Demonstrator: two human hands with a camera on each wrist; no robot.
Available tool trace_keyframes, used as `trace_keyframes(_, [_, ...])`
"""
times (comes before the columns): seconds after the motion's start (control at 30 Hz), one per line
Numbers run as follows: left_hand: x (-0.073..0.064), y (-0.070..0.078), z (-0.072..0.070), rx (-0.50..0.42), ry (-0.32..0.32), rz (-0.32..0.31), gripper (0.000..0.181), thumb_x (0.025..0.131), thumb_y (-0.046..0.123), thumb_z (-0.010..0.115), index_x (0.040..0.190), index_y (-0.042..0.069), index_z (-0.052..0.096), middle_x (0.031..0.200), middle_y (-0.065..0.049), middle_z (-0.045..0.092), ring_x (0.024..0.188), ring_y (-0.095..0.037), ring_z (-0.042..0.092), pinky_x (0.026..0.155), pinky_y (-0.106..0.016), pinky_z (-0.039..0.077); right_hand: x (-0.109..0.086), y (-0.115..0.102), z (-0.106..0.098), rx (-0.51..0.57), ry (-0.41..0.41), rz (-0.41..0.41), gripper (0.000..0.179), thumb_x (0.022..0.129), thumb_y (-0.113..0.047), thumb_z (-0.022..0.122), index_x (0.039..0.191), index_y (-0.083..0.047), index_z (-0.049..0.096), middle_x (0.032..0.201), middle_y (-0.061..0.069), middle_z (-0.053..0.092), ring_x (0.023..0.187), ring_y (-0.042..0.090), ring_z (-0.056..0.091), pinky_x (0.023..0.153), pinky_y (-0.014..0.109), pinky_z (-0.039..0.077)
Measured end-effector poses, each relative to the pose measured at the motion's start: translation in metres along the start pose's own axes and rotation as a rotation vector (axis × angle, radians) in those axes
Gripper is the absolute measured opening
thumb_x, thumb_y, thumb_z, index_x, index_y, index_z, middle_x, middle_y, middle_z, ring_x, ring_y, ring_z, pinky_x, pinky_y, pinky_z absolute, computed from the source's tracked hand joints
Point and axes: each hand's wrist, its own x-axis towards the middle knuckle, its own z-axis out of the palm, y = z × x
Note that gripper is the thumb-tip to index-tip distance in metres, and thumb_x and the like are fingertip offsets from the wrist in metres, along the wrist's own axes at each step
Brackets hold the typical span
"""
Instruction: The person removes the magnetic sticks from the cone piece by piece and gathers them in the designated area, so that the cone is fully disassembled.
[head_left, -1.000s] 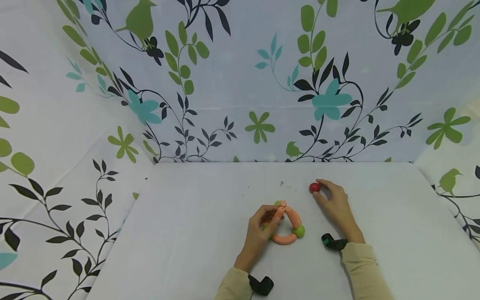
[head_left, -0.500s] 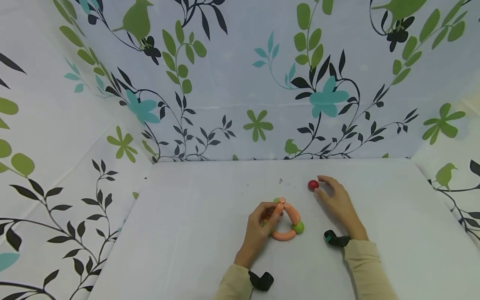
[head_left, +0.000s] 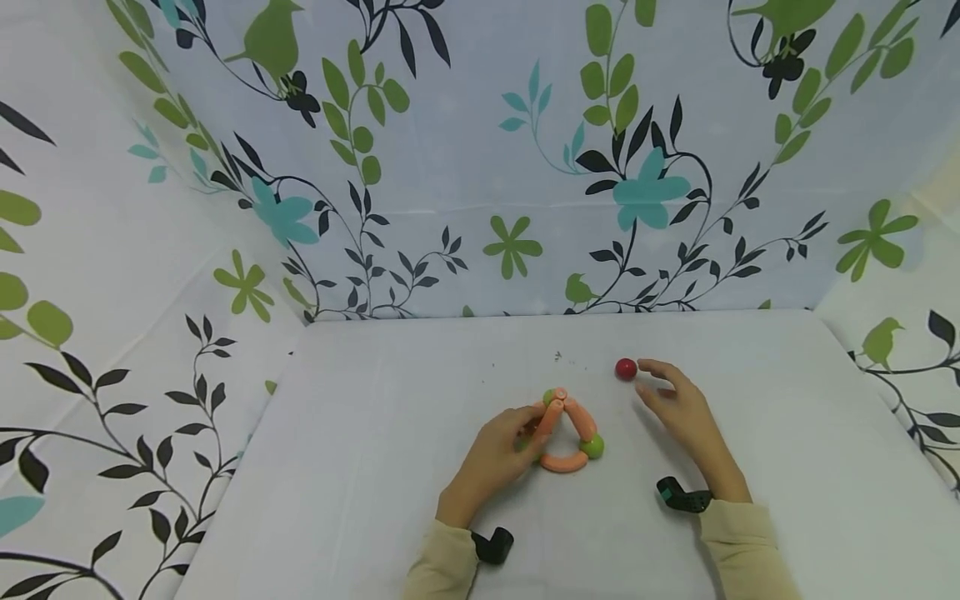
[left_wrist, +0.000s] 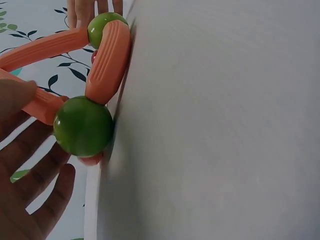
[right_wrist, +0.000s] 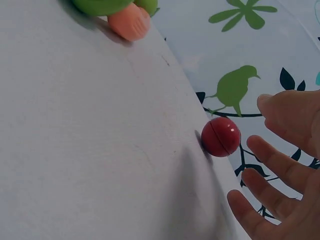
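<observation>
Orange magnetic-looking rods (head_left: 580, 418) and green balls (head_left: 592, 447) are joined into a small frame on the white table. My left hand (head_left: 491, 457) holds its left side, with the thumb across one orange rod (left_wrist: 46, 107) and fingers behind; the fingers partly cover that side. Just below this rod's end, a large green ball (left_wrist: 84, 126) shows in the left wrist view. A red ball (head_left: 626, 369) rests on the table beyond the frame, to its right. My right hand (head_left: 686, 421) is beside it, fingers spread and apart from the red ball (right_wrist: 220, 136).
The white table (head_left: 360, 467) ends at the back against a patterned cloth (head_left: 450, 150) with leaves and birds. Small dark marks (head_left: 558, 357) lie on the surface behind the frame. A black device (head_left: 492, 547) is worn on the left wrist, another (head_left: 682, 496) on the right.
My right hand has let go of the red ball and drawn back a little to the right; the ball stays on the table. My left forearm has shifted left, its hand still on the frame.
</observation>
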Motion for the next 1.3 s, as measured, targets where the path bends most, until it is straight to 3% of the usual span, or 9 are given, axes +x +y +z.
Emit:
trace_keyframes(0.2, [-0.006, -0.001, -0.003, 0.144, 0.009, 0.005, 0.03, 0.097, 0.021, 0.074, 0.126, 0.013, 0.071, 0.112, 0.002, 0.075, 0.103, -0.016, 0.063, 0.091, -0.03, 0.054, -0.016, -0.005, 0.012, 0.04, -0.006, 0.009, 0.046, 0.105, -0.024, 0.063, 0.148, -0.01, 0.053, 0.156, 0.016, 0.052, 0.144, 0.038, 0.047, 0.113, 0.058, 0.045])
trace_keyframes(0.33, [-0.01, -0.001, -0.004, 0.147, 0.004, -0.03, 0.031, 0.095, 0.02, 0.077, 0.124, 0.014, 0.071, 0.117, 0.002, 0.076, 0.107, -0.016, 0.063, 0.095, -0.032, 0.054, -0.021, -0.005, 0.018, 0.031, -0.003, 0.013, 0.045, 0.106, -0.027, 0.063, 0.148, -0.012, 0.055, 0.155, 0.013, 0.053, 0.142, 0.034, 0.05, 0.111, 0.039, 0.051])
trace_keyframes(0.43, [-0.013, -0.004, -0.003, 0.123, 0.006, -0.027, 0.031, 0.095, 0.021, 0.077, 0.125, 0.014, 0.071, 0.116, 0.001, 0.075, 0.105, -0.016, 0.063, 0.094, -0.033, 0.054, -0.023, -0.004, 0.022, 0.032, -0.008, 0.007, 0.044, 0.106, -0.027, 0.063, 0.147, -0.013, 0.055, 0.153, 0.011, 0.055, 0.139, 0.032, 0.053, 0.109, 0.034, 0.051])
trace_keyframes(0.57, [-0.013, -0.01, -0.001, 0.095, 0.004, -0.006, 0.032, 0.095, 0.021, 0.078, 0.125, 0.015, 0.07, 0.117, 0.002, 0.074, 0.106, -0.017, 0.063, 0.095, -0.033, 0.053, -0.023, -0.005, 0.023, 0.057, -0.026, -0.037, 0.042, 0.106, -0.025, 0.063, 0.145, -0.013, 0.057, 0.148, 0.011, 0.06, 0.134, 0.031, 0.058, 0.107, 0.042, 0.053])
trace_keyframes(0.77, [-0.014, -0.019, -0.002, 0.01, -0.019, -0.034, 0.038, 0.094, 0.022, 0.079, 0.131, 0.018, 0.068, 0.122, 0.004, 0.072, 0.11, -0.014, 0.064, 0.1, -0.032, 0.052, -0.021, -0.01, 0.023, 0.116, -0.13, -0.115, 0.039, 0.104, -0.021, 0.065, 0.142, -0.011, 0.06, 0.137, 0.011, 0.068, 0.122, 0.015, 0.065, 0.099, 0.015, 0.049])
trace_keyframes(0.87, [-0.015, -0.023, -0.001, -0.061, -0.01, -0.063, 0.038, 0.093, 0.021, 0.079, 0.13, 0.019, 0.069, 0.121, 0.004, 0.072, 0.109, -0.014, 0.064, 0.097, -0.032, 0.053, -0.022, -0.014, 0.023, 0.177, -0.219, -0.135, 0.04, 0.103, -0.019, 0.066, 0.141, -0.008, 0.06, 0.135, 0.012, 0.07, 0.116, 0.007, 0.066, 0.096, 0.017, 0.052])
trace_keyframes(1.1, [-0.018, -0.026, 0.0, -0.162, 0.051, -0.146, 0.036, 0.093, 0.018, 0.079, 0.127, 0.02, 0.069, 0.115, 0.004, 0.071, 0.103, -0.014, 0.065, 0.088, -0.026, 0.053, -0.025, -0.024, 0.029, 0.245, -0.351, -0.178, 0.037, 0.103, -0.018, 0.066, 0.139, -0.01, 0.063, 0.132, 0.011, 0.071, 0.117, 0.009, 0.066, 0.097, 0.022, 0.054])
trace_keyframes(1.3, [-0.02, -0.026, 0.0, -0.124, 0.14, -0.173, 0.033, 0.094, 0.016, 0.077, 0.127, 0.019, 0.07, 0.113, 0.0, 0.073, 0.101, -0.017, 0.065, 0.087, -0.028, 0.053, -0.028, -0.031, 0.038, 0.216, -0.363, -0.22, 0.034, 0.101, -0.014, 0.068, 0.135, -0.012, 0.066, 0.127, 0.01, 0.071, 0.112, 0.011, 0.065, 0.097, 0.023, 0.054])
